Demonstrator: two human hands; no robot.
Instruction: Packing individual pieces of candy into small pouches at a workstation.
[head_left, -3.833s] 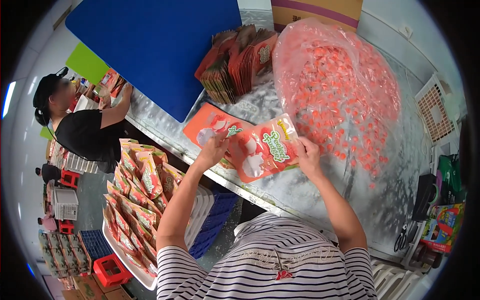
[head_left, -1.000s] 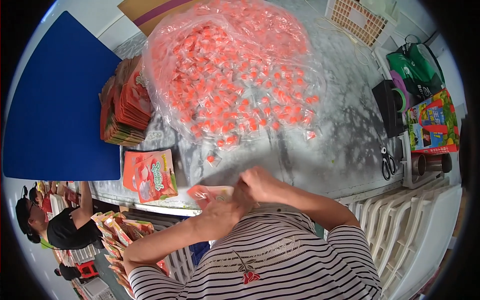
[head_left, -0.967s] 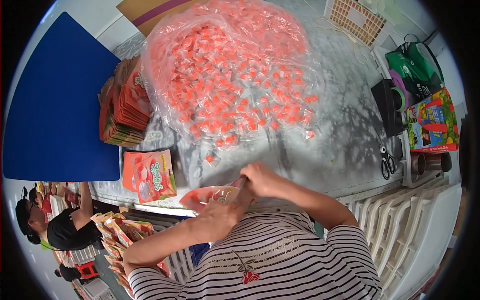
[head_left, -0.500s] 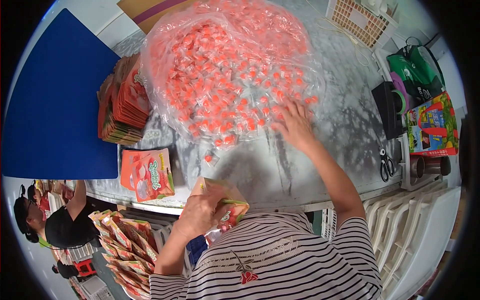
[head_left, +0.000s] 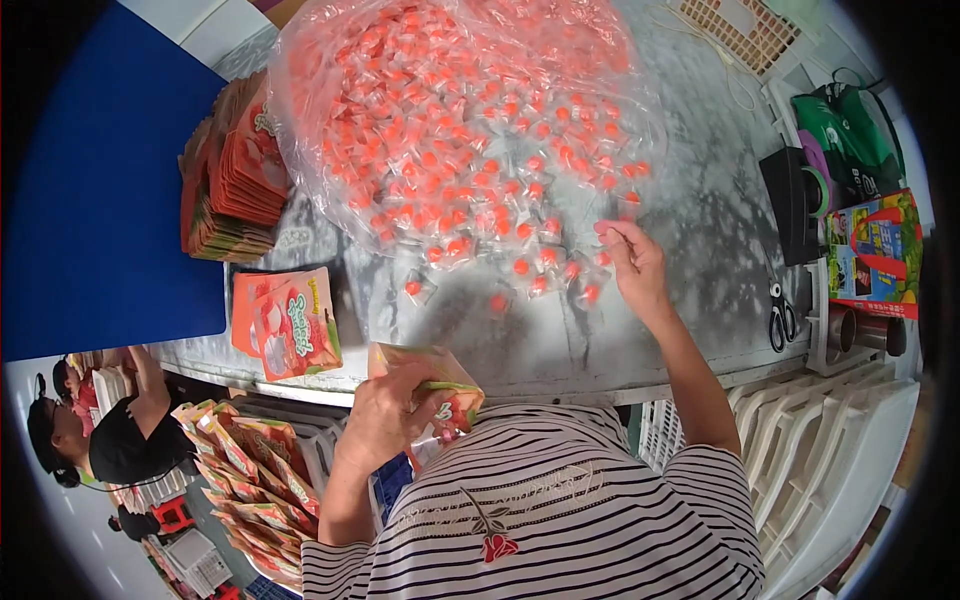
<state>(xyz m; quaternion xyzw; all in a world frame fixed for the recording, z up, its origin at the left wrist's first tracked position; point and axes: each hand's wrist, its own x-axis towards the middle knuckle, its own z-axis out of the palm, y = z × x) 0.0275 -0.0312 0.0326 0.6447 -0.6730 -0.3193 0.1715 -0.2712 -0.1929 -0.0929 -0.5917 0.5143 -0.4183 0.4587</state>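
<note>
At the table's near edge, my left hand is closed around an upright pink and green candy pouch, its mouth gaping toward the table. Farther right, my right hand is over the tabletop with its fingers curled together; whatever is in its fingertips is too small to make out. Beside those fingers lie several loose wrapped candies, orange-red in clear wrappers. They spread from a big clear plastic bag heaped with the same candies. One wrapped candy sits apart, just beyond the pouch.
Flat pouches stand stacked left of the bag, with a few more pouches nearer me. Filled-looking pouches stand below the table edge. Scissors and a black tape dispenser lie right. A blue board covers the far left.
My right hand has drawn nearer and its spread fingers have curled together. Several candies now lie closer to me on the table. My left hand still grips the pouch.
</note>
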